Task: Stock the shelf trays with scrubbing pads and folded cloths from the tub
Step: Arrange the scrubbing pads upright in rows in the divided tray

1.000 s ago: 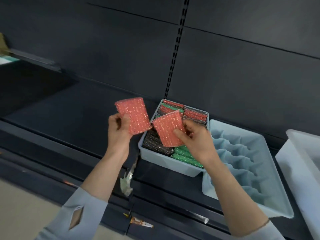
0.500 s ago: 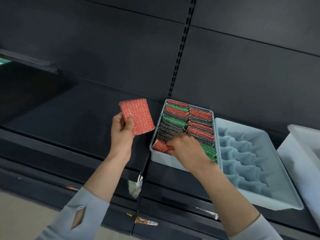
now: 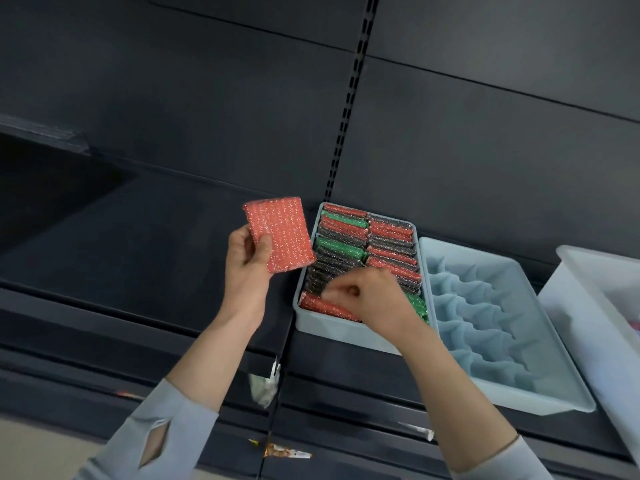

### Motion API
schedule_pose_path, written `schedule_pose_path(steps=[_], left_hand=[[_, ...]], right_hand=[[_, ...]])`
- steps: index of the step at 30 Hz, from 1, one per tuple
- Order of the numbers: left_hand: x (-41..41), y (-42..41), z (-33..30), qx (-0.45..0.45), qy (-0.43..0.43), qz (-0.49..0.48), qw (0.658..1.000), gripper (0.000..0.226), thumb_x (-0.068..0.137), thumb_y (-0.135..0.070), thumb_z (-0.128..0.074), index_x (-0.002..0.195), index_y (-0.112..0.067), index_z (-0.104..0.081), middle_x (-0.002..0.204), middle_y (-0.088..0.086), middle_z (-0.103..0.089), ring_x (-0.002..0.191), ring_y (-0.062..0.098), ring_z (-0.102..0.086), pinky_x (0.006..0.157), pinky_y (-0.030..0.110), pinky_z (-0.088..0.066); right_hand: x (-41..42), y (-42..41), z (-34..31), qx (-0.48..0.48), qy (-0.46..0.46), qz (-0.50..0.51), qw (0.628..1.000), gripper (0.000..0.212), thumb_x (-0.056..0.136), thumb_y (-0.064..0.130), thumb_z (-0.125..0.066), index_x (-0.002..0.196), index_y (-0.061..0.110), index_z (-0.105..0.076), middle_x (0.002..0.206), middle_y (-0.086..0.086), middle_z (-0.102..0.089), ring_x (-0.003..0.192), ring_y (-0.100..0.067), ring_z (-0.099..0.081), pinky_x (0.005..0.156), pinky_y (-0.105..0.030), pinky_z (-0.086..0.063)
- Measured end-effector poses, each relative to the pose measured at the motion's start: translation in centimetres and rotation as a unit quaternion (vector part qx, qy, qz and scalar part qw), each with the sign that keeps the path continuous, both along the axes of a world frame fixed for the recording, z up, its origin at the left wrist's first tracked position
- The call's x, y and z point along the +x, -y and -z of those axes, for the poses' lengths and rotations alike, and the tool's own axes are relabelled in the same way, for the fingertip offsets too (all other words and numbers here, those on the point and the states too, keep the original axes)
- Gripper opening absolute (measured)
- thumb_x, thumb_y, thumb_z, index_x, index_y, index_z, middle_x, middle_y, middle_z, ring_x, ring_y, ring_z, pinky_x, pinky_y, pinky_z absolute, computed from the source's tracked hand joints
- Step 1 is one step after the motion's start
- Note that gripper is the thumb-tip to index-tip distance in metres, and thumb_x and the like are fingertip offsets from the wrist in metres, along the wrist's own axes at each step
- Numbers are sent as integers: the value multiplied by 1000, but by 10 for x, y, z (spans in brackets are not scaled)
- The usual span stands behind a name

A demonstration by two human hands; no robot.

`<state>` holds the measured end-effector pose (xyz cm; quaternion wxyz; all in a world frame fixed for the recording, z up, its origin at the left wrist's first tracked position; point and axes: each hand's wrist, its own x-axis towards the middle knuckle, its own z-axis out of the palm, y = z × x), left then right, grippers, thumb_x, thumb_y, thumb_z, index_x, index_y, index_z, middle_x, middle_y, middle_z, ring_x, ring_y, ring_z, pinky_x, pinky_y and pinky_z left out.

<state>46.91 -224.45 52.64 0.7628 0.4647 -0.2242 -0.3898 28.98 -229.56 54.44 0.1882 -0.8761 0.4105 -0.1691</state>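
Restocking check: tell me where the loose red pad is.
Head view, left of centre: the left hand holds the red pad above the shelf, just left of the filled tray.

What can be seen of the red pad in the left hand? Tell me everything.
The red scrubbing pad is a flat rectangle of red mesh flecked with shiny silver. The left hand holds it upright, slightly tilted, in the air above the dark shelf, left of the filled tray. The thumb presses its front near the lower left corner; nothing else touches it.

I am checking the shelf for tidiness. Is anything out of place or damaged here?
Yes. A crumpled label hangs loose from the shelf's front edge below the filled tray, and torn scraps stick to the rail lower down. The pads in the tray stand in neat rows.
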Motion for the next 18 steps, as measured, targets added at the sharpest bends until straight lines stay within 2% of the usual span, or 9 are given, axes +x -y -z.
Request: schedule_pose_path(steps=[3,4,6,7,9,11,12,15,18], left_hand=[[-14,0,2,37,59,42,997,17,100,-20,-52,116,-19,-53,114,-2,-65,107,17,-64,93,40,-53],[-21,1,2,53,100,72,991,18,99,-24,-52,117,-21,-54,115,-3,-66,108,16,-64,96,43,-52],[-32,1,3,74,261,143,952,26,99,-33,-51,123,-24,-53,120,-7,-64,109,9,-62,100,42,-50],[-35,3,7,88,379,177,904,35,99,-36,-49,131,-24,-49,128,-9,-60,115,7,-58,105,40,-46],[-36,6,18,104,615,195,757,53,99,-40,-46,146,-19,-38,147,-5,-45,135,12,-42,118,34,-28],[-35,5,29,77,758,165,626,53,99,-44,-39,144,-16,-45,149,2,-43,141,22,-35,118,37,-20],[-35,6,32,61,790,139,594,51,98,-45,-38,136,-16,-55,141,5,-52,134,26,-44,114,43,-28],[-34,4,39,23,785,70,615,36,92,-43,-51,111,-17,-70,107,0,-64,101,20,-59,93,36,-51],[-38,-1,42,-4,766,26,643,24,91,-36,-59,98,-17,-70,96,-3,-61,90,14,-56,80,25,-51]], right_hand=[[-1,-2,-9,148,167,43,974,39,83,50,-63,110,23,-68,94,8,-72,82,-5,-67,73,-21,-55],[-2,-1,-10,213,193,41,957,33,84,44,-66,105,19,-68,91,4,-73,78,-9,-68,68,-23,-55],[-8,8,-6,213,227,78,947,17,85,30,-70,90,14,-68,81,-2,-73,67,-23,-66,59,-33,-55],[-14,15,-4,186,252,116,943,14,86,27,-70,88,14,-67,77,-1,-73,64,-27,-65,57,-38,-54],[-31,30,-3,147,297,196,923,12,90,26,-67,89,14,-63,75,0,-71,62,-28,-66,58,-43,-56],[-48,39,-4,156,337,237,898,7,94,21,-61,95,14,-58,81,-3,-70,67,-22,-69,62,-42,-57],[-54,41,-5,173,348,244,889,6,95,18,-59,98,13,-56,85,-6,-69,68,-21,-70,63,-40,-58],[-61,40,5,222,334,244,883,13,98,14,-54,106,4,-51,91,-16,-69,68,-22,-71,61,-36,-58],[-62,40,18,204,276,238,908,17,98,15,-53,108,2,-48,96,-15,-69,73,-22,-73,69,-43,-60]])
